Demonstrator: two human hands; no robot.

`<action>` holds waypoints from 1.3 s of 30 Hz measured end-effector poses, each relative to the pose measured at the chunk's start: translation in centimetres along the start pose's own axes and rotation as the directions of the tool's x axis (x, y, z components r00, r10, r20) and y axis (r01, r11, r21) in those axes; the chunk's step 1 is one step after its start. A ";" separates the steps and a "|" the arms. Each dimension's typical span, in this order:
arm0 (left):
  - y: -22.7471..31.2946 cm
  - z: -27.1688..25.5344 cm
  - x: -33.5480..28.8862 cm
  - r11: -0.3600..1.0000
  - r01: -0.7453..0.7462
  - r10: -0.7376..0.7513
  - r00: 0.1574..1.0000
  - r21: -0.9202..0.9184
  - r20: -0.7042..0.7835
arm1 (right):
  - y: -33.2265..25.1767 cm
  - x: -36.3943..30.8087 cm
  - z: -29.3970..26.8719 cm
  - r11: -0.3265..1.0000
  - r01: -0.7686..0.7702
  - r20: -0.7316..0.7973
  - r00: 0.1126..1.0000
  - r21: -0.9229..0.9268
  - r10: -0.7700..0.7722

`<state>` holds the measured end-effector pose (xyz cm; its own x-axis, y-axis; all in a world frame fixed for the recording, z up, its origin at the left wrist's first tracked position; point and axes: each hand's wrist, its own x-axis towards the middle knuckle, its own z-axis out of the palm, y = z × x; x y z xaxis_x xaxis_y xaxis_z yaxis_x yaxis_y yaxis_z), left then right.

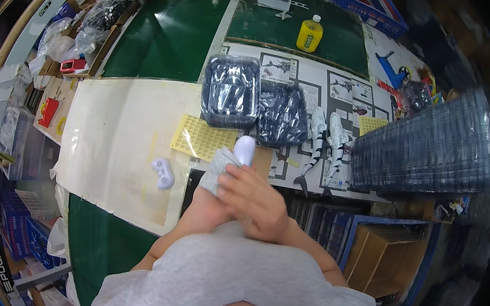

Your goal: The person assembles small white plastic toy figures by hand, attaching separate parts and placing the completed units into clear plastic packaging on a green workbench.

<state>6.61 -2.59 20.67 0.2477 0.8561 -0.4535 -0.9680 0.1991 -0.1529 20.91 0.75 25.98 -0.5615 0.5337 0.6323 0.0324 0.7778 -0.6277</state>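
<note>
While a white board spreads leftward point(115, 129) and a black tray point(231, 91) sits beyond, the right hand point(257, 201) crosses over the left; its fingers lie against a grey cloth point(215, 172), whether gripping I cannot tell; the left hand point(210, 205) grasps that cloth, fingers hidden; a pale rounded piece point(244, 149) juts just past the right fingertips, the nearer hand, long axis pointing away from the body.

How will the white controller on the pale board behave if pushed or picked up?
The white controller looks like hard plastic, so probably stiff. It lies flat on the pale board, so it would likely slide rather than roll. Its smooth, rounded shell may be slippery.
</note>
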 end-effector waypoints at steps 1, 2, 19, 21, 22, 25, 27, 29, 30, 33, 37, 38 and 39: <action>0.5 -0.7 0.2 0.996 0.039 -0.043 0.998 0.084 0.046 | -0.3 -0.1 0.2 0.998 0.056 0.008 0.998 -0.015 -0.056; 0.7 -1.2 0.2 0.983 0.074 -0.090 0.992 0.169 0.087 | -0.4 -0.2 0.3 0.993 0.112 0.017 0.994 -0.029 -0.112; -1.3 0.8 -1.5 0.959 0.036 -0.085 0.982 0.281 0.167 | -0.3 0.0 0.7 0.993 -0.074 -0.052 0.996 0.088 0.079; -1.4 0.7 -1.5 0.938 0.082 -0.141 0.978 0.338 0.153 | 0.0 -0.1 0.7 1.000 0.001 -0.036 0.999 -0.031 -0.002; -1.4 0.5 -1.3 0.958 0.099 -0.137 0.983 0.270 0.122 | 0.0 -0.3 0.7 0.997 0.015 -0.019 1.000 -0.075 -0.017; -1.5 -0.5 -0.6 0.989 0.135 -0.137 0.990 0.058 0.032 | -0.4 -1.4 0.6 0.983 0.040 0.028 0.999 -0.182 -0.035; -1.6 -0.6 -0.3 0.984 0.178 -0.176 0.983 -0.019 0.049 | -0.9 -1.6 0.1 0.974 0.027 0.046 0.999 -0.225 -0.017; -1.2 -0.2 0.1 0.969 0.246 -0.241 0.962 -0.022 0.126 | -1.3 -2.2 -0.4 0.976 0.045 0.106 0.994 -0.213 -0.023; -1.5 0.2 0.3 0.982 0.190 -0.191 0.979 0.014 0.066 | -1.3 -2.5 -0.9 0.977 0.054 0.135 0.990 -0.206 -0.026; -1.9 1.0 -0.2 0.983 -0.015 0.024 0.999 0.182 -0.045 | 0.0 -3.6 -3.5 0.975 -0.205 0.188 0.964 0.082 0.187; -1.3 2.6 -2.0 0.998 -0.049 0.049 0.999 0.030 0.002 | 2.4 -4.0 -6.8 0.520 -0.542 -0.052 0.658 0.660 0.751; -1.3 2.8 -2.1 0.998 -0.058 0.058 0.998 0.040 -0.016 | 3.2 -3.3 -7.6 0.465 -0.534 -0.106 0.570 0.706 0.815; -1.5 3.3 -2.4 0.996 -0.067 0.069 0.997 0.051 -0.033 | 3.8 -3.1 -7.6 0.475 -0.529 -0.149 0.543 0.704 0.826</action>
<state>7.36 -3.41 24.91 0.1820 0.8514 -0.4918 -0.9832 0.1653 -0.0778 29.06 4.62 25.09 -0.1551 0.9820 -0.1074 -0.2696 -0.1467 -0.9517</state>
